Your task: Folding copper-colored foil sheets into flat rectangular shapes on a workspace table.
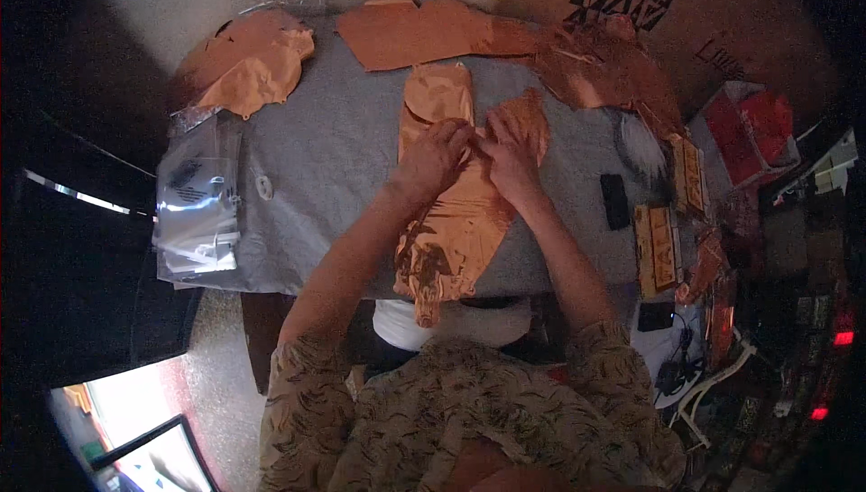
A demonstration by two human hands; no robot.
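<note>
A shiny copper-coloured foil sheet, by its look a flat foil balloon (465, 230), lies lengthwise before me, its near end by the table's edge. My left hand (435, 160) is closed on its upper middle, fingers bent and pinching. Close beside it, my right hand (508, 160) is also closed, its thumb and fingers pressed on the same foil. The fingertips of both hands nearly meet, and what exactly they pinch is too small to make out. Beyond the right hand, a wrinkled flap of copper foil (532, 122) spreads out.
More flat copper foil balloons lie along the far side: one at the left (262, 64), one in the middle (406, 32), one at the right (604, 64). Clear plastic sleeves (197, 212) are at the left. A small white roll (264, 187), dark block (614, 202) and yellow boxes (658, 248) rest on the grey cloth (316, 176).
</note>
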